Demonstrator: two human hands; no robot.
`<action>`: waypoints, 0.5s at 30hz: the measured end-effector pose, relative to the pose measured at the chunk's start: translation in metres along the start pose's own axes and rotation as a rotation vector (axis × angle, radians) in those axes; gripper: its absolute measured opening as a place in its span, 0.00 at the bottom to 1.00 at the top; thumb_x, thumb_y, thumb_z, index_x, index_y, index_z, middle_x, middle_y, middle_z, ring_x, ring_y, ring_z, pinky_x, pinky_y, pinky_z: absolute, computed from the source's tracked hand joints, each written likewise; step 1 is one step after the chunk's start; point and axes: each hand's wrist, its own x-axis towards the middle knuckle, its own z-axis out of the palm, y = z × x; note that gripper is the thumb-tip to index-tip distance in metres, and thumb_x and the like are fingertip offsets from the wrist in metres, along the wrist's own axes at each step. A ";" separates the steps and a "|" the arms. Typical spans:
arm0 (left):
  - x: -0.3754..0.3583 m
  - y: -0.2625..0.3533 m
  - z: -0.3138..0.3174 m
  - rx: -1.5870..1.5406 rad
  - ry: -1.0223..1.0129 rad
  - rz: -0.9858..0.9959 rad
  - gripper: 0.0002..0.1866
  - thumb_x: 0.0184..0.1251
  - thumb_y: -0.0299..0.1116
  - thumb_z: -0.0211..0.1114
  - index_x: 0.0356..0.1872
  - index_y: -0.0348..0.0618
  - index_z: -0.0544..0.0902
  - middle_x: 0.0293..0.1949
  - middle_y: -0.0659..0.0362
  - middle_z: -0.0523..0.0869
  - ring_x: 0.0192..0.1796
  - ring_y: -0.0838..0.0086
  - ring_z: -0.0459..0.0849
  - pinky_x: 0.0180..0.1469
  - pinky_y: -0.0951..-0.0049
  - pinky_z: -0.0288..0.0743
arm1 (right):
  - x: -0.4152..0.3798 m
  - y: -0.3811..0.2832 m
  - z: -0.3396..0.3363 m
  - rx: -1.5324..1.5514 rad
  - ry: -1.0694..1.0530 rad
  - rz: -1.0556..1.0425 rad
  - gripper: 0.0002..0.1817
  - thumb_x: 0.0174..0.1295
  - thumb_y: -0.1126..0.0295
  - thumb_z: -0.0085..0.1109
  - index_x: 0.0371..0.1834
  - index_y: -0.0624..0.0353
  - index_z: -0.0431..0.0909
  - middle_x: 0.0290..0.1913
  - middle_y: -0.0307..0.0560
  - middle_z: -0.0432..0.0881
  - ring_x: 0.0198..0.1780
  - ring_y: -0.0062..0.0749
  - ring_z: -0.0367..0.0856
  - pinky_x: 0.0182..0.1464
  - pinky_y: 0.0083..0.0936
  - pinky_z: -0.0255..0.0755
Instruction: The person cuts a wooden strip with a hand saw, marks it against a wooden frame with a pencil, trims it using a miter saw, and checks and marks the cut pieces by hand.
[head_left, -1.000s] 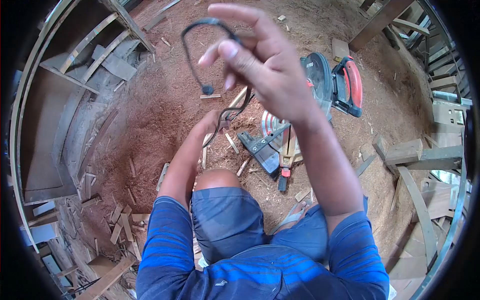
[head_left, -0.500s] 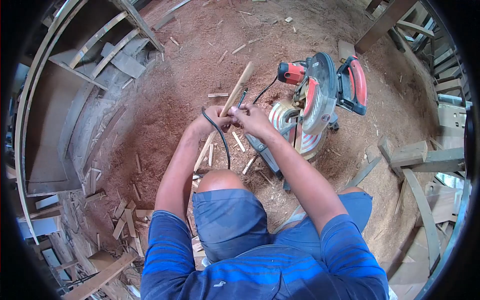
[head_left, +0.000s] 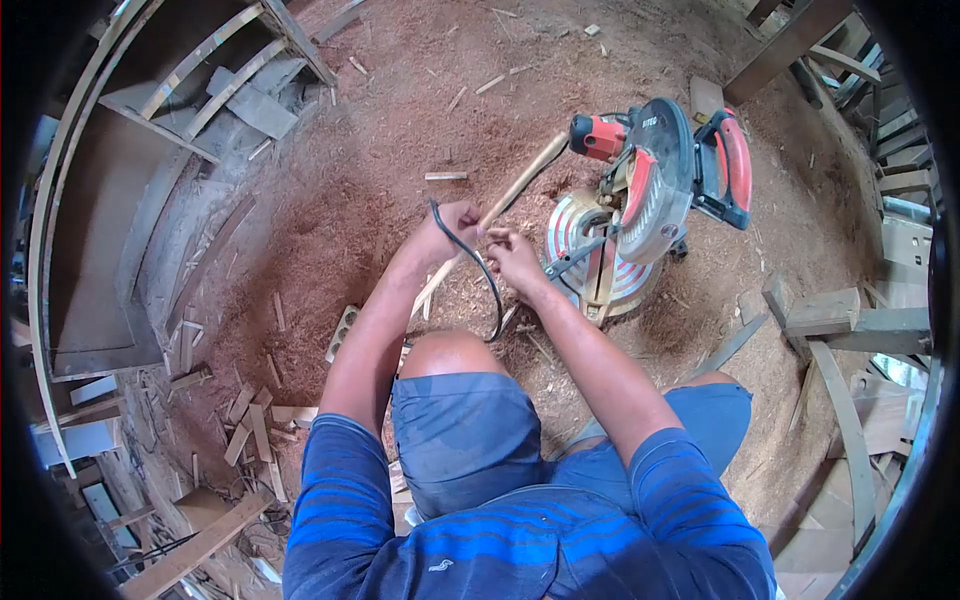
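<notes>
My left hand (head_left: 455,228) is closed round a long pale wooden stick (head_left: 528,178), which slants from the saw's motor down toward my knee. A black cord (head_left: 486,272) loops across the back of my left hand and hangs down toward my knee. My right hand (head_left: 515,262) is just right of the stick, fingers bent and drawn together close to my left fingertips. Whatever they pinch is too small to make out. To the right stands a red and black mitre saw (head_left: 655,175) on its round striped base (head_left: 628,277).
Sawdust and wood offcuts (head_left: 446,176) cover the ground. A grey block with holes (head_left: 342,330) lies beside my left forearm. Wooden frames (head_left: 110,260) stand at the left, and timber beams (head_left: 880,322) at the right.
The stick has tilted further right, its upper end now near the saw's motor. Both hands have shifted slightly right. The dark thin end that stuck up by my right fingers no longer shows there.
</notes>
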 end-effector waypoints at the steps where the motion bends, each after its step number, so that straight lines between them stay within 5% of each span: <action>1: 0.000 -0.004 0.000 0.119 0.020 0.014 0.11 0.72 0.25 0.70 0.52 0.32 0.85 0.44 0.50 0.93 0.44 0.67 0.91 0.48 0.66 0.85 | -0.002 0.004 0.001 0.062 0.018 -0.001 0.20 0.76 0.68 0.56 0.68 0.61 0.74 0.52 0.49 0.84 0.48 0.31 0.84 0.48 0.30 0.81; 5: -0.004 -0.011 -0.002 0.415 0.127 0.069 0.17 0.70 0.26 0.68 0.58 0.34 0.83 0.47 0.43 0.92 0.47 0.57 0.93 0.51 0.58 0.86 | -0.012 -0.004 0.010 0.394 -0.229 0.167 0.22 0.82 0.55 0.50 0.67 0.60 0.72 0.50 0.54 0.85 0.40 0.36 0.87 0.43 0.36 0.85; 7: -0.020 0.004 -0.013 0.526 0.150 0.027 0.19 0.71 0.25 0.65 0.62 0.33 0.81 0.48 0.44 0.92 0.49 0.57 0.93 0.53 0.59 0.87 | -0.019 -0.012 0.021 0.178 -0.233 0.106 0.20 0.86 0.55 0.45 0.68 0.58 0.73 0.44 0.53 0.86 0.34 0.32 0.86 0.35 0.32 0.84; 9: -0.021 -0.048 -0.019 0.040 0.204 0.127 0.19 0.74 0.28 0.64 0.63 0.33 0.80 0.49 0.42 0.92 0.49 0.56 0.93 0.51 0.58 0.87 | -0.035 -0.022 0.032 -0.235 -0.268 -0.004 0.18 0.86 0.59 0.46 0.64 0.57 0.79 0.37 0.46 0.85 0.32 0.24 0.84 0.33 0.25 0.79; 10: -0.022 -0.068 -0.022 -0.204 0.229 0.174 0.20 0.76 0.30 0.64 0.64 0.34 0.80 0.50 0.42 0.91 0.49 0.56 0.93 0.51 0.58 0.88 | -0.042 -0.019 0.040 -0.185 -0.279 -0.081 0.18 0.84 0.59 0.50 0.57 0.60 0.84 0.36 0.41 0.86 0.33 0.22 0.82 0.35 0.26 0.77; 13: -0.072 -0.080 -0.024 -1.091 0.377 -0.115 0.17 0.82 0.29 0.56 0.65 0.35 0.80 0.54 0.40 0.90 0.48 0.62 0.93 0.46 0.67 0.89 | -0.048 0.003 0.055 -0.189 -0.406 -0.177 0.18 0.84 0.58 0.51 0.54 0.60 0.87 0.40 0.43 0.88 0.39 0.27 0.85 0.43 0.30 0.77; 14: -0.079 -0.096 -0.031 -1.304 0.508 -0.175 0.17 0.84 0.31 0.54 0.65 0.35 0.80 0.51 0.44 0.90 0.43 0.66 0.91 0.41 0.70 0.86 | -0.049 0.011 0.057 -0.210 -0.435 -0.168 0.19 0.85 0.55 0.51 0.53 0.57 0.87 0.28 0.33 0.77 0.30 0.17 0.70 0.34 0.25 0.69; 15: -0.083 -0.122 -0.036 -1.516 0.642 -0.235 0.17 0.85 0.32 0.53 0.65 0.36 0.80 0.48 0.47 0.90 0.39 0.69 0.90 0.37 0.73 0.84 | -0.044 0.026 0.056 -0.314 -0.466 -0.215 0.20 0.84 0.54 0.51 0.52 0.58 0.87 0.29 0.36 0.78 0.31 0.20 0.72 0.35 0.27 0.70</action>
